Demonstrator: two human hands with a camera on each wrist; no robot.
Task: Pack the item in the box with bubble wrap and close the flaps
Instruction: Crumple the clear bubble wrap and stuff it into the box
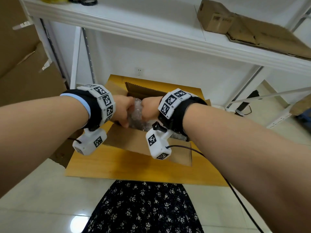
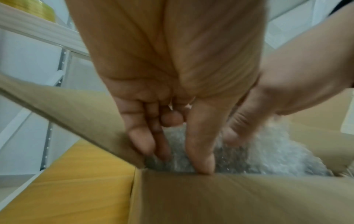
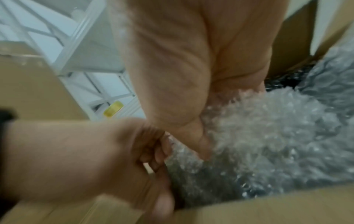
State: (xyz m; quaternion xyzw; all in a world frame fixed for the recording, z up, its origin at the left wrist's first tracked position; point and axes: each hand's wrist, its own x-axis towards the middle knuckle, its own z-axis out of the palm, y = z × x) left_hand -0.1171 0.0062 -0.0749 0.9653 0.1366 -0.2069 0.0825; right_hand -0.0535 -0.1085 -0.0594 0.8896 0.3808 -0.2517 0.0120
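An open cardboard box (image 1: 134,145) stands on a yellow wooden table (image 1: 117,165), its flaps spread outward. Crumpled clear bubble wrap (image 1: 136,118) fills it. The item is hidden under the wrap; only a dark patch (image 3: 283,81) shows at one corner. My left hand (image 1: 123,113) reaches into the near left corner, thumb and fingers (image 2: 141,141) pointing fairly straight down and pushing the bubble wrap (image 2: 277,151) against the box wall (image 2: 229,197). My right hand (image 1: 149,108) is beside it, its fingers buried in a bunch of bubble wrap (image 3: 268,136) that it grips.
A white shelf (image 1: 151,31) overhangs the table, carrying flattened cardboard (image 1: 260,34). Large cardboard boxes (image 1: 25,68) stand at the left, a white rack (image 1: 249,98) at the right. A black cable (image 1: 193,148) trails from my right wrist across the table.
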